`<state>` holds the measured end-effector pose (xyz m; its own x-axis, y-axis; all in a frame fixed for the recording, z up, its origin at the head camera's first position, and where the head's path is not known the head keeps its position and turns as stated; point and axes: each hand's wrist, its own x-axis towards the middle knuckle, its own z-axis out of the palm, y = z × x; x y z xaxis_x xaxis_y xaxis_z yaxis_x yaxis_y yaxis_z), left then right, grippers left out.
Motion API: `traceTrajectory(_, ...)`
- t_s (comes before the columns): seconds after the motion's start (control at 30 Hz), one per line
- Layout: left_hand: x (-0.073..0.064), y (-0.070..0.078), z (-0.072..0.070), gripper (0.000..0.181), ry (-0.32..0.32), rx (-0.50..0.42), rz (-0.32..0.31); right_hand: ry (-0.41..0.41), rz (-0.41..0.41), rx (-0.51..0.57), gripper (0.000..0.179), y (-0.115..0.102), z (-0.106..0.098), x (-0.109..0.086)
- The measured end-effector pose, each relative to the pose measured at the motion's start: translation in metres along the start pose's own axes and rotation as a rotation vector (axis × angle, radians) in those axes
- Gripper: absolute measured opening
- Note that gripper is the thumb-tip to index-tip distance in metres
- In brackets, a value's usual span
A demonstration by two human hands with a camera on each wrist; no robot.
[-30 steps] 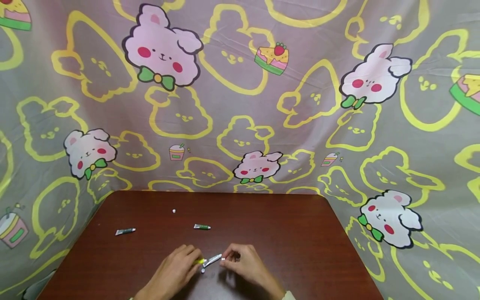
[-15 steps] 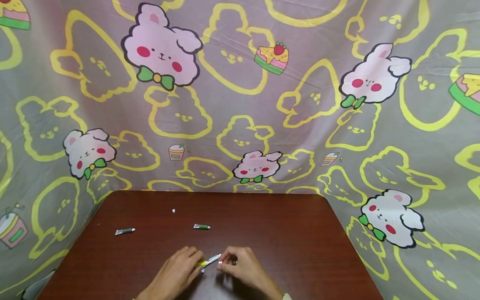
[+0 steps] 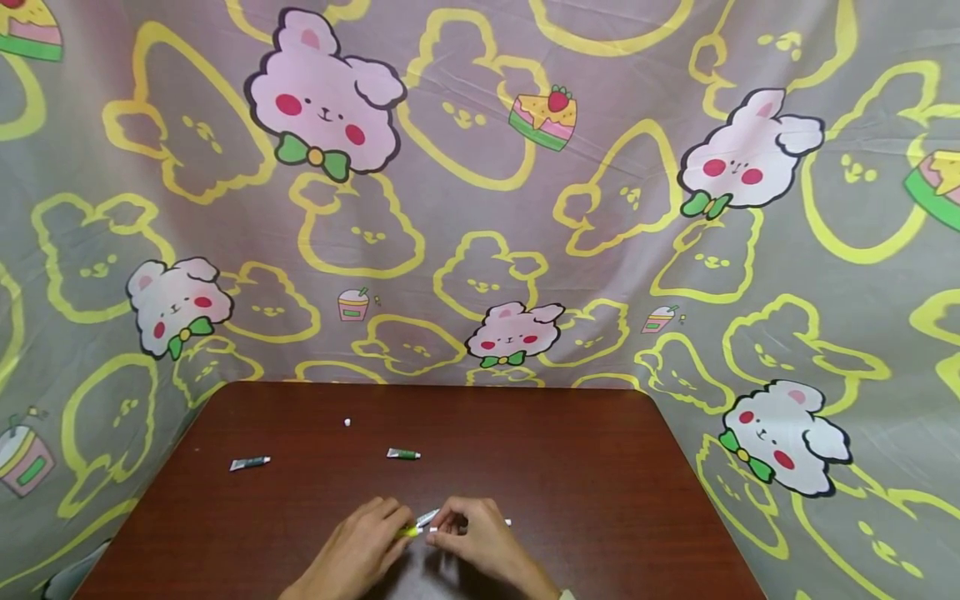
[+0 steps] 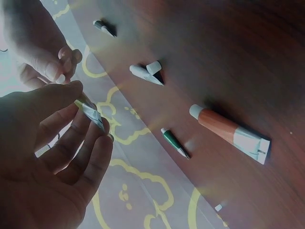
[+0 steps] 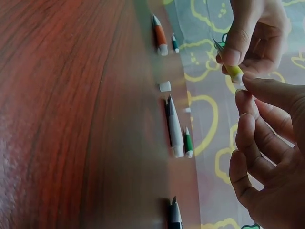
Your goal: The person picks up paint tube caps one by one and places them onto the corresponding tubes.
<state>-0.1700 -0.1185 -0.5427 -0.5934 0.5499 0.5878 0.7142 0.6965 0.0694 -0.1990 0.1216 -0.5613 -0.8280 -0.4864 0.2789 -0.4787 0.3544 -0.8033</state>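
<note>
My left hand (image 3: 360,537) holds a small yellow paint tube (image 5: 234,71) between thumb and fingers, its white neck pointing at my right hand (image 3: 476,533). The right hand's thumb and index finger pinch a small white cap (image 4: 60,78), close to the tube's mouth. Its other fingers are loosely bent. Beneath the hands, a white paint tube (image 3: 427,517) lies on the table, partly covered in the head view. Beside it is a loose white cap (image 5: 165,86). An orange paint tube (image 4: 217,124) shows below the left hand in the left wrist view.
Farther back on the brown table (image 3: 570,450) lie a green paint tube (image 3: 405,454), a dark teal tube (image 3: 251,463) and another white cap (image 3: 347,422). A black tube (image 5: 175,214) lies past the white one. Patterned cloth (image 3: 480,192) hangs around the table.
My right hand has moved left with the cap, toward the yellow tube. My left hand has shifted slightly right, bringing tube and cap nearer. A small white tip now shows right of my right hand.
</note>
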Motion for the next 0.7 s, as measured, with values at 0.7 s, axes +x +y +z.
traceTrajectory(0.7, 0.0001, 0.0039, 0.0005, 0.028, 0.015, -0.015, 0.031, 0.003, 0.001, -0.028, 0.013, -0.0029, 0.0053, -0.0014)
